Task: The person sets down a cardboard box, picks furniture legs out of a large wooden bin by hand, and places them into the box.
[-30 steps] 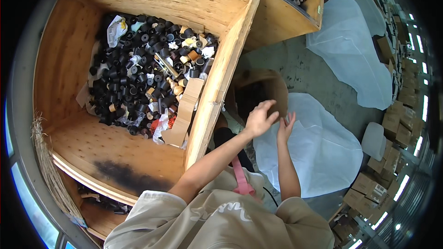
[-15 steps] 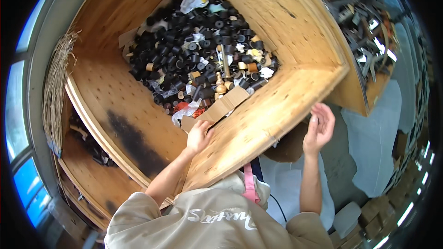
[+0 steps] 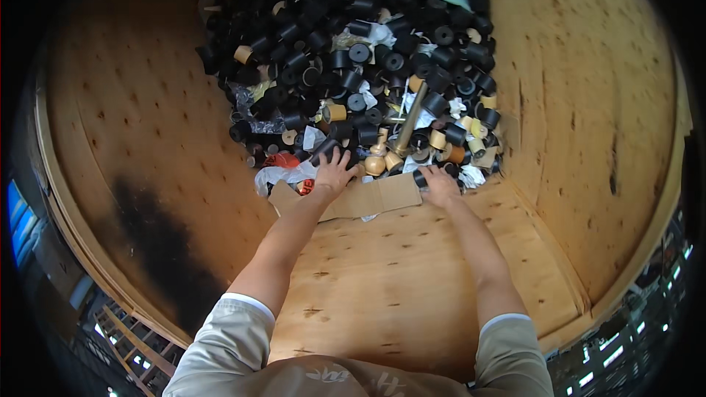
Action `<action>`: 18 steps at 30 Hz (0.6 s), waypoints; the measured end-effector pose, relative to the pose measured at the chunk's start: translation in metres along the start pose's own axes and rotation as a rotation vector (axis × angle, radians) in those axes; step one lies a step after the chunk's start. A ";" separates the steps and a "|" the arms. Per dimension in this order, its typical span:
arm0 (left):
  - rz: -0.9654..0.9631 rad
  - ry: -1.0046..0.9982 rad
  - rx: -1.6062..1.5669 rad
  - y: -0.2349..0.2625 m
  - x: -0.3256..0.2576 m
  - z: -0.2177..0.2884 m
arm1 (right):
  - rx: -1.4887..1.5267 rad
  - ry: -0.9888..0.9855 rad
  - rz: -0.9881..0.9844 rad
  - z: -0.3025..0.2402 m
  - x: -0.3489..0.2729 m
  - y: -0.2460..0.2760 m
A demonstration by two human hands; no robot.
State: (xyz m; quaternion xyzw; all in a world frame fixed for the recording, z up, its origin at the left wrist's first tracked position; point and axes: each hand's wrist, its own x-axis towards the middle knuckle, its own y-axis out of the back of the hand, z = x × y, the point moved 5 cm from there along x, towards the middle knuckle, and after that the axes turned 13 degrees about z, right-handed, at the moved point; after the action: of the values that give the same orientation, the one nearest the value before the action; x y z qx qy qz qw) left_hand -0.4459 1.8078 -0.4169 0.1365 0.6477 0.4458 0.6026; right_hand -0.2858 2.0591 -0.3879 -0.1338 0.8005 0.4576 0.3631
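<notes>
I am seeing the left hand (image 3: 336,176), fingers apart, at the cardboard (image 3: 382,194) (for the right hand (image 3: 443,187), I cannot tell); black cylinders (image 3: 434,104) are crowding just beyond.

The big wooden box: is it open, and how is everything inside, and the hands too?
Wooden box: open-topped
Black cylinders: loose, jumbled in a heap
Cardboard piece: creased, lying at the heap's near edge
White plastic: crumpled
Brass-coloured tube: lying slanted
Left hand: fingers spread
Right hand: fingers bent, hold unclear
</notes>
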 end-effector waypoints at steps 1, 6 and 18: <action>-0.021 0.025 -0.013 -0.007 0.013 -0.008 | -0.038 0.038 0.046 -0.013 0.010 -0.015; 0.102 -0.264 0.074 -0.021 0.042 -0.012 | 0.026 -0.117 0.053 -0.018 0.020 -0.067; 0.374 0.282 -0.663 0.048 0.055 -0.067 | -0.101 -0.056 0.240 -0.127 0.141 0.005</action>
State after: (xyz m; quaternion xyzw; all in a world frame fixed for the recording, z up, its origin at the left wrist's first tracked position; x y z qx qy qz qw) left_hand -0.5370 1.8464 -0.4263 -0.0122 0.5089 0.7470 0.4277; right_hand -0.4462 1.9731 -0.4437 -0.0421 0.7762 0.5411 0.3207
